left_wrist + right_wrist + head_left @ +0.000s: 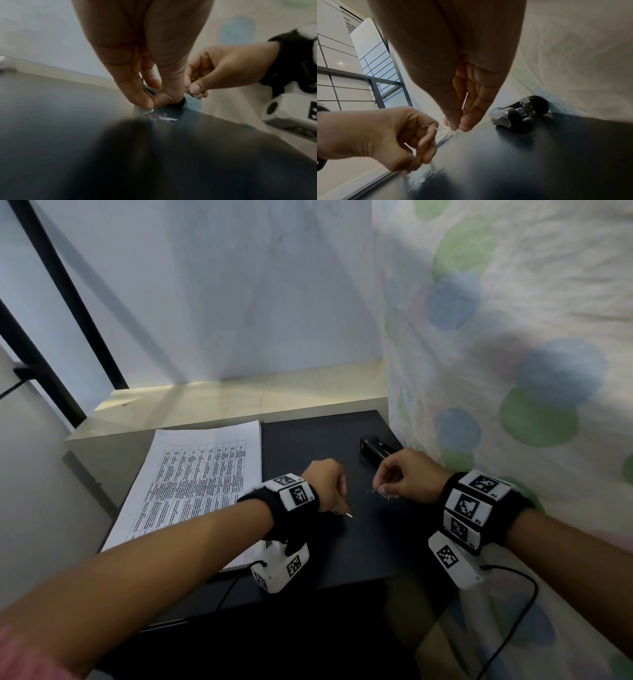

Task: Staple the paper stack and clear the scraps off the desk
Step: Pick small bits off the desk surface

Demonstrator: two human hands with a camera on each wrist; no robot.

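A printed paper stack (pixel 191 487) lies on the left part of the black desk (pixel 376 542). A black and silver stapler (pixel 375 451) (pixel 518 112) lies at the desk's far right. My left hand (pixel 337 501) (pixel 152 104) pinches small shiny scraps (pixel 163 117) right at the desk surface, beside the paper's edge. My right hand (pixel 383 489) (pixel 457 127) hovers just above the desk, in front of the stapler. Its thumb and fingertips pinch a few thin wiry scraps (pixel 458 132). More tiny scraps (pixel 426 174) lie under the left hand.
A dotted cloth (pixel 513 354) hangs close along the desk's right edge. A pale ledge (pixel 222 402) and a white wall stand behind the desk. Wrist camera cables (pixel 513 628) trail off the front edge.
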